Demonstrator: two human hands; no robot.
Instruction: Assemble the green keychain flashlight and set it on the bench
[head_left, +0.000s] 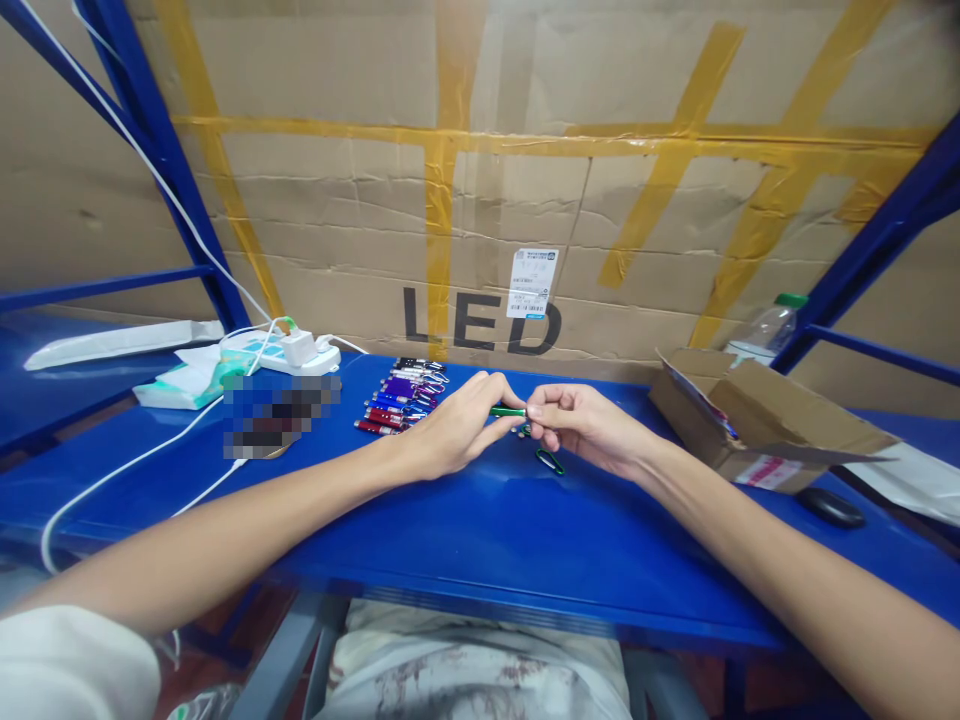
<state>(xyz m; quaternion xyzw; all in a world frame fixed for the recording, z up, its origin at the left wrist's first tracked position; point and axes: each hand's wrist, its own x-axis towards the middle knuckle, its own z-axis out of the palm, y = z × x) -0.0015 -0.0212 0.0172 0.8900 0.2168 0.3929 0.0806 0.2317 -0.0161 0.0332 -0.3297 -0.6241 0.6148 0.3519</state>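
Green tube: the small green tube [507, 411] lies roughly level between the person's two hands, just above the blue table [420, 530].
Left hand: the left hand [448, 428] grips the tube's left part between thumb and forefinger.
Right hand: the right hand [589, 420] pinches the tube's right end with its fingertips, the other fingers curled.
Green clip: a green clip [550, 461] rests on the table just below the right hand; a few small pieces near those fingers are too small to make out.
Tube row: a row of tubes [401, 398], in black, white, purple, blue and red, lies beyond the left hand, with clips toward the right.
Open box: an open cardboard box [686, 425] stands to the right, with a black mouse [831, 507] beside it and a green-capped bottle [776, 320] behind.
Left side: a white power strip [319, 358] sits near a tissue packet [184, 388]; a dark item [277, 418] there is blurred out.
Back: a taped cardboard sheet [337, 220] reads "LED" and bears a white label [532, 283].
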